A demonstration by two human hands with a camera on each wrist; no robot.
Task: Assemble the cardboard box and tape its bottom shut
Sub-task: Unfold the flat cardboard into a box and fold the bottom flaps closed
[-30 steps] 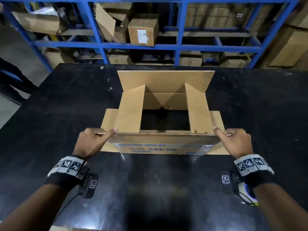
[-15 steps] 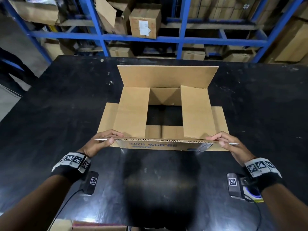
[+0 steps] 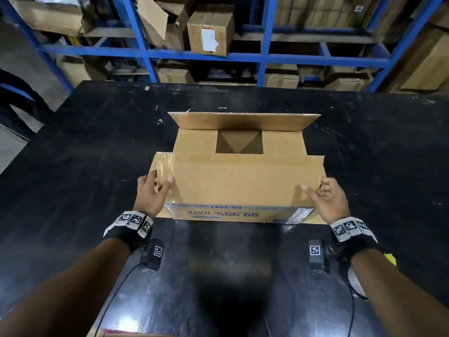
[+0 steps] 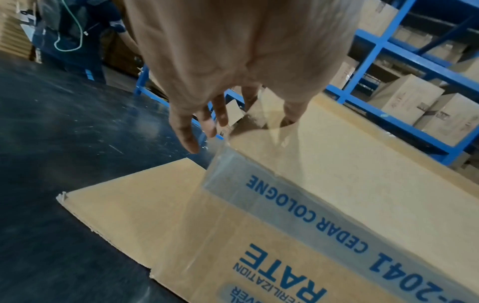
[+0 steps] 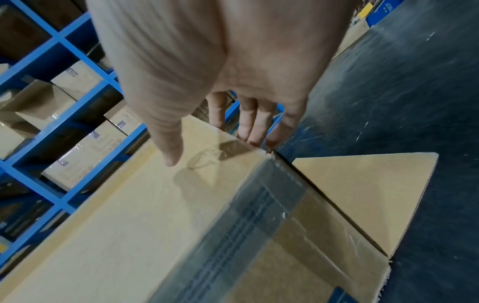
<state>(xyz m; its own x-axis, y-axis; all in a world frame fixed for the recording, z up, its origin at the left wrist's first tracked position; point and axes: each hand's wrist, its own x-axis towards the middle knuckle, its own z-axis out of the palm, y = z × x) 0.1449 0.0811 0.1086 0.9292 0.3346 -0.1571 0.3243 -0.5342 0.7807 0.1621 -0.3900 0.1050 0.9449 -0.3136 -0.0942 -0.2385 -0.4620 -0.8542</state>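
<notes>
Where the near long flap (image 3: 239,177) folds over the top, the cardboard box (image 3: 239,215) stands at the middle of the black table (image 3: 73,166), its printed side wall toward the person.

Edges and room: near flap's free edge runs straight across the box; beyond it a rectangular opening (image 3: 239,142) shows between the two short flaps (image 3: 196,141), which lie flat. Far long flap (image 3: 243,121) stands up, tilted, its corrugated edge showing. Outer flaps lie flat on the table at the left (image 4: 134,205) and right (image 5: 362,184) ends. Bare table surface lies on all sides of the box.

Hands: left hand (image 3: 150,193) sits at the near flap's left end, thumb lying on the flap face, fingers relaxed and reaching past the end edge, not closed round it. Right hand (image 3: 326,199) sits at the right end, thumb on the flap face, fingers bent at the flap's end edge (image 5: 255,141); whether they clasp the edge cannot be told.

Contents: interior seen through the opening is dark brown board; nothing else can be made out.

Materials: plain brown corrugated board; blue print reading "99.99% RATE", "KB-2041", "CEDAR COLOGNE"; a glossy clear tape strip (image 4: 272,194) along the near fold. Table top matte black, scuffed with pale scratches.

Surroundings: blue steel racking (image 3: 264,57) behind the table holds stored cartons (image 3: 210,32).
</notes>
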